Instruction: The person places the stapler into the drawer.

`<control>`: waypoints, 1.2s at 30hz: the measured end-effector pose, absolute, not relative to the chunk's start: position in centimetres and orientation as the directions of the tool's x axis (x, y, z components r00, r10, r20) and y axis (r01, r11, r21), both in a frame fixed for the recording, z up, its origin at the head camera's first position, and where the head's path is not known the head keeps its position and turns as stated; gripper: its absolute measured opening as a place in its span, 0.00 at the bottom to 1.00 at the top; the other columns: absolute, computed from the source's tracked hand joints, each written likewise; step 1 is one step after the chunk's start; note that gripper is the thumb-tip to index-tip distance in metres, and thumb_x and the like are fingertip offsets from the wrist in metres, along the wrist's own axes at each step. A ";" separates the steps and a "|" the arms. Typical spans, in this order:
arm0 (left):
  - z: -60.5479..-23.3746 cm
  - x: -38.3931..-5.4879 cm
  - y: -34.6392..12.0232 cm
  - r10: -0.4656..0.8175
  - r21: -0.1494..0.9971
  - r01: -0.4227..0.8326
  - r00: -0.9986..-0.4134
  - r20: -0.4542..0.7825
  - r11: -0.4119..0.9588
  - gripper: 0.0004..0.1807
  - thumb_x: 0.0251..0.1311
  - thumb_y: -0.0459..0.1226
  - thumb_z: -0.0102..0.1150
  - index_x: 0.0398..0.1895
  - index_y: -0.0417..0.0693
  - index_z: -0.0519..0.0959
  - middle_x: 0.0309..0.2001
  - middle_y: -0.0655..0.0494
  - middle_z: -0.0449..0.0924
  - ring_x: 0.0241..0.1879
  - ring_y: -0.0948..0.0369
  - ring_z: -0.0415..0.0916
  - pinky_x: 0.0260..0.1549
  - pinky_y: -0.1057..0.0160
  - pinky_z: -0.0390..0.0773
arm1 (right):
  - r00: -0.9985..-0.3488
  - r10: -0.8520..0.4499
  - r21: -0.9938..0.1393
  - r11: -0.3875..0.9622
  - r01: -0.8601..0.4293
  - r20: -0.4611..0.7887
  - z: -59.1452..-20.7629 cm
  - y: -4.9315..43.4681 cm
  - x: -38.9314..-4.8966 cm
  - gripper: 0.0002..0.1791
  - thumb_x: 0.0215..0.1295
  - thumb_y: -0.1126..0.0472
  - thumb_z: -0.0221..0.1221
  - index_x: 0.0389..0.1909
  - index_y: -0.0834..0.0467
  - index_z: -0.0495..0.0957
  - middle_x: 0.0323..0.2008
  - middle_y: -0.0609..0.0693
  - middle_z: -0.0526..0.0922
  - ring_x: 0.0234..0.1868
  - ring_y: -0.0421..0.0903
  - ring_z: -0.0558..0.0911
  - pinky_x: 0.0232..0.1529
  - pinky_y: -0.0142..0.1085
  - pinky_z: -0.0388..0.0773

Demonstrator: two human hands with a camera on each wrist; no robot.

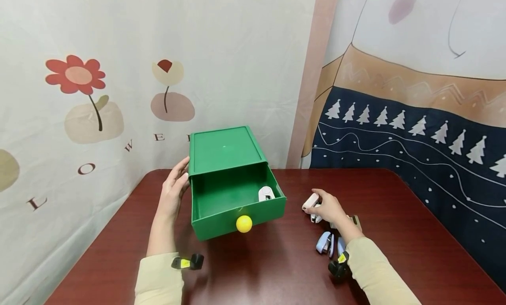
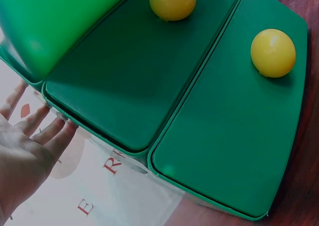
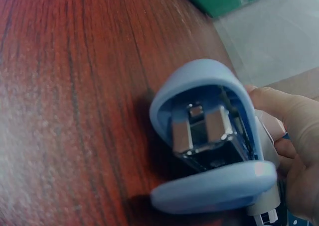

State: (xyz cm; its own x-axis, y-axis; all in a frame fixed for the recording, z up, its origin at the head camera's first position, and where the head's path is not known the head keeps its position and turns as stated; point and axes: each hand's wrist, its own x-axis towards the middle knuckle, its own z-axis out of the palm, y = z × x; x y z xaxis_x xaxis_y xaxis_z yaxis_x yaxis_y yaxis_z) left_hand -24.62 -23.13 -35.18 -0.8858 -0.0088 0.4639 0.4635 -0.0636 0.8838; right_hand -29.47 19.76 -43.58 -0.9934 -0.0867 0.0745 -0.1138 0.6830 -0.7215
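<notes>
A green drawer cabinet (image 1: 227, 149) has its top drawer (image 1: 221, 226) pulled out. Inside the drawer, at its right, lies a small white stapler (image 1: 266, 193). My left hand (image 1: 174, 190) rests its extended fingertips against the cabinet's left side; the left wrist view shows the same hand (image 2: 25, 151) at the cabinet's edge. To the right of the cabinet, my right hand (image 1: 330, 207) pinches a pale pinkish-white stapler (image 1: 310, 201) between thumb and fingers. Close below it is another white stapler (image 1: 316, 218). A light blue stapler (image 3: 209, 86) stands in front of my right hand (image 3: 299, 141) in the right wrist view.
Yellow round knobs (image 1: 243, 224) stick out from the drawer fronts, and two shut drawers (image 2: 224, 136) show in the left wrist view. More staplers, one blue (image 1: 341, 245) and one olive (image 1: 357, 222), lie by my right forearm. A printed curtain (image 1: 245, 67) hangs behind the table.
</notes>
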 end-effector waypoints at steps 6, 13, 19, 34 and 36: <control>-35.2 -24.6 -23.0 -0.016 0.882 0.466 -0.884 0.466 -0.070 0.26 0.73 0.38 0.43 0.72 0.43 0.60 0.66 0.50 0.63 0.62 0.60 0.63 0.54 0.65 0.66 | -0.990 -0.082 -0.703 0.698 -0.136 0.111 -43.9 19.8 -29.4 0.40 0.51 0.60 0.71 0.66 0.64 0.67 0.57 0.67 0.73 0.51 0.58 0.73 0.50 0.51 0.72; -35.2 -24.5 -23.1 -0.009 0.882 0.467 -0.884 0.467 -0.068 0.27 0.73 0.39 0.43 0.72 0.42 0.59 0.66 0.49 0.62 0.62 0.60 0.63 0.54 0.64 0.66 | -0.981 -0.078 -0.695 0.696 -0.182 0.179 -44.3 20.0 -29.3 0.38 0.53 0.59 0.69 0.65 0.63 0.67 0.57 0.66 0.73 0.50 0.57 0.74 0.47 0.49 0.73; -35.1 -24.5 -23.0 -0.007 0.882 0.467 -0.884 0.468 -0.064 0.26 0.73 0.39 0.43 0.72 0.43 0.59 0.66 0.50 0.62 0.62 0.60 0.63 0.55 0.63 0.66 | -0.969 -0.071 -0.722 0.655 -0.223 0.235 -44.0 20.2 -29.0 0.38 0.54 0.60 0.69 0.66 0.62 0.67 0.50 0.62 0.77 0.42 0.52 0.74 0.38 0.40 0.74; -35.1 -24.7 -23.0 -0.014 0.879 0.470 -0.882 0.470 -0.074 0.26 0.73 0.38 0.43 0.72 0.42 0.60 0.67 0.44 0.60 0.61 0.60 0.64 0.53 0.67 0.67 | -0.934 -0.094 -0.721 0.610 -0.327 0.344 -41.7 19.9 -27.7 0.39 0.55 0.58 0.69 0.68 0.59 0.66 0.61 0.61 0.71 0.54 0.56 0.72 0.49 0.52 0.72; -35.1 -24.7 -23.0 -0.012 0.880 0.468 -0.883 0.469 -0.077 0.26 0.73 0.38 0.43 0.72 0.42 0.59 0.66 0.44 0.61 0.61 0.60 0.64 0.53 0.66 0.67 | -0.930 -0.102 -0.729 0.594 -0.341 0.352 -41.2 19.7 -27.4 0.39 0.54 0.59 0.69 0.68 0.59 0.66 0.62 0.62 0.71 0.55 0.56 0.71 0.50 0.54 0.71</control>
State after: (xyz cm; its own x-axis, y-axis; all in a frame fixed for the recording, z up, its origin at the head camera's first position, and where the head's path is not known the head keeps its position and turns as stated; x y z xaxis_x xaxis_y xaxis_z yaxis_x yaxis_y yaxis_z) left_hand -24.70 -22.97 -35.14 -0.8832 -0.0123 0.4689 0.4684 -0.0771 0.8802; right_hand -27.42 19.72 -41.21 -0.9304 -0.1023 0.3520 -0.3410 0.5941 -0.7285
